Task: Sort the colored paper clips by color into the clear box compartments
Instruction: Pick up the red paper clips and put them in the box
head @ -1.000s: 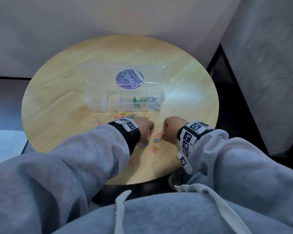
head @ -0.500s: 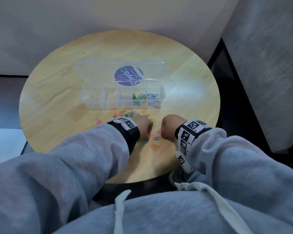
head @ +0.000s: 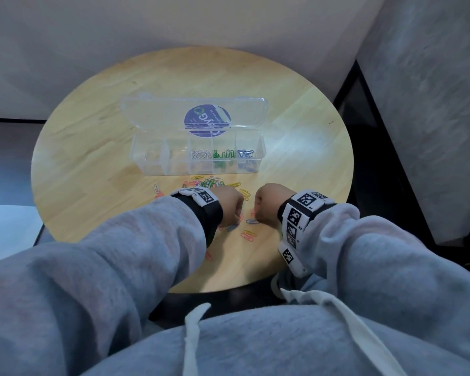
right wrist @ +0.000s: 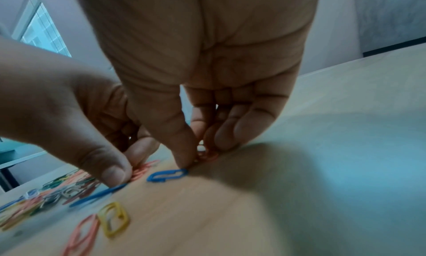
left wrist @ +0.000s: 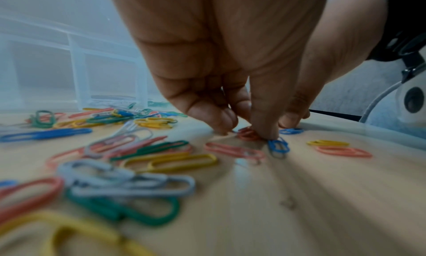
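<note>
Near the round wooden table's [head: 92,147] front edge, the left hand [head: 228,203] pinches orange-red paper clips [left wrist: 247,134] against the tabletop, its thumb tip on a blue clip [left wrist: 277,147]. The right hand [head: 267,202] pinches another orange-red clip [right wrist: 207,156] just beside it. The open clear box [head: 198,169] sits mid-table, with silver, green and blue clips in its right compartments.
</note>
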`<state>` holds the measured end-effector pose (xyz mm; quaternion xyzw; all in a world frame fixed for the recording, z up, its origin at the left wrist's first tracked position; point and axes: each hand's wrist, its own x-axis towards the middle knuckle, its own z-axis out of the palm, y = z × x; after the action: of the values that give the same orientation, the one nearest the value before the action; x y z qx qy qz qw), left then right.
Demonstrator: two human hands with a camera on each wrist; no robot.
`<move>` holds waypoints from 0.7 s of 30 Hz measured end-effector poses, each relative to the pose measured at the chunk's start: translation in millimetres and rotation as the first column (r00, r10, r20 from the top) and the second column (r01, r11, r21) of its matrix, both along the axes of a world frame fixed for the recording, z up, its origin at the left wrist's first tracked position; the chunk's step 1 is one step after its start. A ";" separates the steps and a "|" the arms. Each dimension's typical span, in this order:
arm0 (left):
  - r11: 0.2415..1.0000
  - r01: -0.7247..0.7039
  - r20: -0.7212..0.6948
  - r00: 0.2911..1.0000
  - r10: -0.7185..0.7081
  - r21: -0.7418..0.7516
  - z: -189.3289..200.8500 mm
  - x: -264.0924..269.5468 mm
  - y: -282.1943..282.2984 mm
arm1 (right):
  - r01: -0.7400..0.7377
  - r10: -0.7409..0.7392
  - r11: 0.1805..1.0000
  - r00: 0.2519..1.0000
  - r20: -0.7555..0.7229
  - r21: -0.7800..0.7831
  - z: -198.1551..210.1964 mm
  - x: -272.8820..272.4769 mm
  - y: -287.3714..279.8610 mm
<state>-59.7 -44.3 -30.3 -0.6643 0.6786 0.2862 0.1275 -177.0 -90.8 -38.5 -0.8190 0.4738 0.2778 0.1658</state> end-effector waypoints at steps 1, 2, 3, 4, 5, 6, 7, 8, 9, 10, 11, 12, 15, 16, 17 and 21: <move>1.000 -0.011 -0.006 1.000 0.011 0.000 -0.5 0.2 0.1 | 0.004 -0.003 1.000 0.999 0.036 -0.010 2.2 -1.1 -0.5; 1.000 -0.022 -0.018 1.000 0.022 0.002 -0.7 0.6 0.4 | 0.022 -0.021 1.000 0.997 0.081 -0.009 5.4 -2.7 -1.0; 0.999 -0.030 -0.023 0.999 0.031 0.010 -0.8 1.0 0.4 | 0.057 -0.058 0.998 0.989 0.134 0.011 8.2 -5.2 -1.9; 0.999 -0.039 -0.029 0.999 0.039 0.013 -0.9 1.2 0.5 | 0.112 -0.119 0.993 0.974 0.194 0.048 10.3 -8.1 -3.5; 0.999 -0.049 -0.034 0.998 0.050 0.013 -1.6 1.2 0.2 | 0.178 -0.198 0.979 0.946 0.257 0.101 10.9 -11.2 -5.7; 0.998 -0.058 -0.042 0.997 0.058 0.005 -1.6 1.1 0.3 | 0.241 -0.282 0.957 0.907 0.314 0.163 11.8 -14.1 -7.8; 0.998 -0.066 -0.041 0.997 0.066 0.000 -1.2 0.8 0.5 | 0.292 -0.353 0.932 0.867 0.353 0.215 11.9 -16.5 -9.3; 0.997 -0.071 -0.039 0.997 0.071 -0.005 -1.8 0.7 0.6 | 0.325 -0.400 0.913 0.837 0.375 0.248 11.6 -18.4 -10.2; 0.997 -0.077 -0.032 0.997 0.076 -0.007 -2.4 0.5 0.4 | 0.340 -0.420 0.904 0.821 0.386 0.259 10.6 -19.5 -10.9; 0.997 -0.080 -0.025 0.996 0.080 -0.010 -2.8 0.5 0.0 | 0.344 -0.418 0.906 0.820 0.390 0.247 10.0 -20.0 -11.2; 0.997 -0.080 -0.015 0.997 0.080 -0.007 -2.6 0.7 -0.7 | 0.342 -0.403 0.914 0.829 0.388 0.219 8.8 -20.1 -11.2; 0.997 -0.073 -0.005 0.997 0.073 -0.006 -1.5 0.5 -1.2 | 0.332 -0.381 0.924 0.841 0.384 0.190 8.4 -20.1 -10.4; 0.999 -0.045 0.058 0.997 0.044 0.020 3.3 -3.8 -2.3 | 0.250 -0.279 0.959 0.904 0.323 0.131 8.5 -18.0 -5.5; 0.999 -0.024 0.082 0.996 0.022 0.027 3.3 -5.1 -2.8 | 0.211 -0.236 0.971 0.927 0.291 0.115 8.1 -16.7 -3.5; 0.999 -0.005 0.108 0.994 0.001 0.036 3.1 -6.2 -3.2 | 0.173 -0.193 0.980 0.948 0.254 0.098 7.2 -14.9 -2.1; 0.999 0.029 0.140 0.990 -0.033 0.030 0.9 -6.5 -3.6 | 0.051 -0.054 0.998 0.990 0.130 0.025 5.6 -6.8 2.0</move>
<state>-66.2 -47.9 -29.4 -0.6703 0.6743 0.2460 0.1886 -183.8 -88.8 -32.9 -0.8210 0.4801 0.2243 0.2125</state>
